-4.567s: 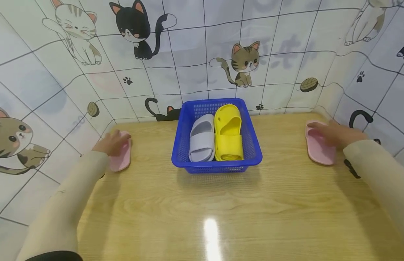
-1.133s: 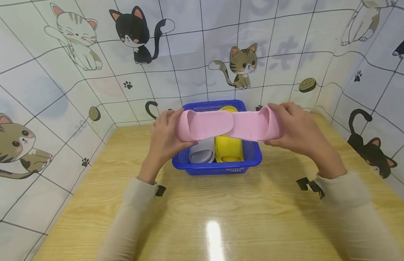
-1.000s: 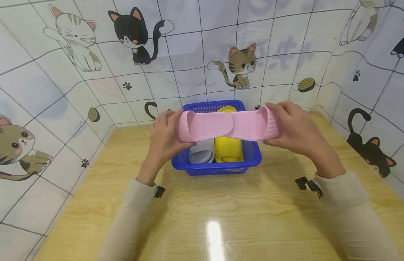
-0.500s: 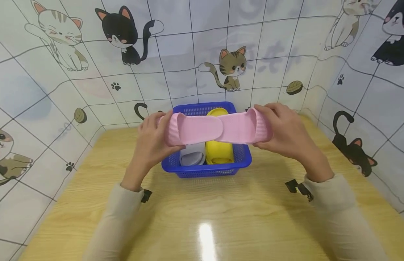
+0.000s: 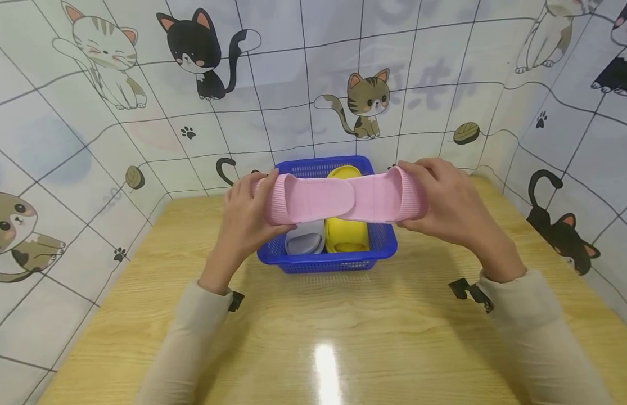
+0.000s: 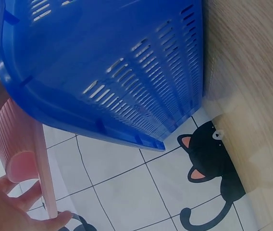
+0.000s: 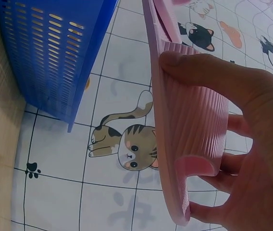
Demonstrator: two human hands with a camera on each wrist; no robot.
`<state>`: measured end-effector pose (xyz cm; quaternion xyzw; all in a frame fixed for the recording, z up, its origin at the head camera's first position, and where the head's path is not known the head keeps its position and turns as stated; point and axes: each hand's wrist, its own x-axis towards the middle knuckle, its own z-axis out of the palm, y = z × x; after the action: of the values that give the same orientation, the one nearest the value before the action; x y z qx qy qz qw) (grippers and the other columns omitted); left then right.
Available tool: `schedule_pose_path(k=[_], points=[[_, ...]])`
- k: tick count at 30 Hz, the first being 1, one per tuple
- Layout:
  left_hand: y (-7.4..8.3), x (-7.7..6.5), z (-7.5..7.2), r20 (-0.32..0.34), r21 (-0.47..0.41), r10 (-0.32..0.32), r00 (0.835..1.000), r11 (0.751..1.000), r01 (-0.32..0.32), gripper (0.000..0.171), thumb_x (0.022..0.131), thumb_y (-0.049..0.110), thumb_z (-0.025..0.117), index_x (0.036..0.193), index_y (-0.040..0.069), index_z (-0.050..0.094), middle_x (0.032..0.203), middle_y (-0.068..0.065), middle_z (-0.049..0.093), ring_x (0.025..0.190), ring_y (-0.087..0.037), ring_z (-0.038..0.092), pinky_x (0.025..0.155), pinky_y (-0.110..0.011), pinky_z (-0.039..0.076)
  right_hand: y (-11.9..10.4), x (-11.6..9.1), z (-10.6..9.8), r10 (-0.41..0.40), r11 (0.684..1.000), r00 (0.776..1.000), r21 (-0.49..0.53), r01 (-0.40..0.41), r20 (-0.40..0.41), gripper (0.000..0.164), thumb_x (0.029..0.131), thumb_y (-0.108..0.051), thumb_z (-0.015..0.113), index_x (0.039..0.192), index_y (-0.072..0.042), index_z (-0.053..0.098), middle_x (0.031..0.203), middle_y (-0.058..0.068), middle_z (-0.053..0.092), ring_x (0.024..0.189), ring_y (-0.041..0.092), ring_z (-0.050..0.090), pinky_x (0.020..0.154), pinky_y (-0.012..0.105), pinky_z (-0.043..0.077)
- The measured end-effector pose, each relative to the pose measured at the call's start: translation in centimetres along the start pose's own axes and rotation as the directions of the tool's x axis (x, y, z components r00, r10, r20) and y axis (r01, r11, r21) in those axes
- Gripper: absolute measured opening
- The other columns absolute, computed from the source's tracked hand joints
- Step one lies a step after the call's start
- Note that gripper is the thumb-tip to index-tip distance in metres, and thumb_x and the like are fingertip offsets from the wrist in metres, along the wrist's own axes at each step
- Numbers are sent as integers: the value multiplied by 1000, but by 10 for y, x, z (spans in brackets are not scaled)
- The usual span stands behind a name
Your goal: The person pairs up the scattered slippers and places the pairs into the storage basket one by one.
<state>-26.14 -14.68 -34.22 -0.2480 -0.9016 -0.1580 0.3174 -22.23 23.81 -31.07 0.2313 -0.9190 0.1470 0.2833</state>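
Two pink slide slippers are held level above a blue basket, their heel ends overlapping in the middle. My left hand grips the left pink slipper round its ribbed strap end. On the other side my right hand grips the right pink slipper the same way, thumb below and fingers above. The right wrist view shows that thumb lying on the ribbed strap. Below, partly covered by the pink pair, a grey slipper and a yellow slipper lie side by side in the basket.
The basket stands on a wood-grain table near the back wall, which has a printed cat and grid pattern. Side walls with the same print rise at left and right. A bright light reflection lies on the tabletop.
Earlier my hands were far apart, each at a pink slipper on the table's sides. Both slippers were then lifted and brought together over the basket. Over the last second the hold looks much the same.
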Motion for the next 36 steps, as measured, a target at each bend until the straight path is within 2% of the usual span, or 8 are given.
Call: schedule_pose_path(k=[8, 13, 16, 28, 31, 36], points=[[2, 0, -2, 22, 33, 13, 1000, 999, -13, 116, 64, 53, 96, 159, 22, 37, 148, -16, 49, 134, -39, 46, 106, -64, 40, -2, 1, 2, -22, 1000, 1000, 9, 22, -18, 98, 58, -32, 99, 145, -14, 57, 128, 19, 61, 117, 37, 55, 89, 61, 49], [3, 2, -1, 55, 65, 31, 998, 997, -35, 116, 67, 57, 93, 162, 30, 31, 156, -14, 44, 138, -41, 41, 103, -64, 40, -2, 0, 3, -21, 1000, 1000, 10, 21, -22, 98, 58, -33, 99, 145, -13, 56, 128, 20, 61, 116, 37, 56, 88, 60, 50], [2, 2, -2, 62, 60, 37, 997, 997, -41, 116, 67, 55, 94, 162, 33, 31, 159, -14, 42, 140, -41, 39, 105, -65, 39, -3, 0, 3, -23, 1000, 999, 9, 23, -23, 99, 58, -33, 99, 145, -12, 56, 128, 20, 61, 116, 38, 56, 89, 60, 50], [3, -1, -3, 113, 53, 60, 992, 996, -66, 116, 71, 44, 95, 164, 32, 27, 157, -17, 40, 141, -45, 36, 106, -66, 37, -4, 0, 3, -30, 999, 999, 23, 30, -26, 99, 57, -29, 100, 145, -12, 56, 128, 21, 60, 115, 37, 55, 89, 58, 51], [3, 0, -4, 100, 50, 67, 993, 996, -72, 115, 70, 44, 95, 163, 30, 29, 156, -17, 41, 140, -44, 37, 106, -66, 37, -5, 1, 3, -33, 999, 999, 20, 34, -29, 99, 57, -29, 100, 144, -11, 56, 127, 21, 60, 114, 37, 56, 88, 58, 51], [4, -1, -5, 82, 38, 75, 994, 996, -78, 117, 69, 47, 96, 162, 17, 31, 157, -14, 44, 140, -41, 39, 106, -63, 38, -6, 0, 5, -35, 999, 999, 9, 35, -25, 100, 57, -31, 100, 144, -11, 56, 127, 21, 60, 115, 38, 56, 90, 59, 50]])
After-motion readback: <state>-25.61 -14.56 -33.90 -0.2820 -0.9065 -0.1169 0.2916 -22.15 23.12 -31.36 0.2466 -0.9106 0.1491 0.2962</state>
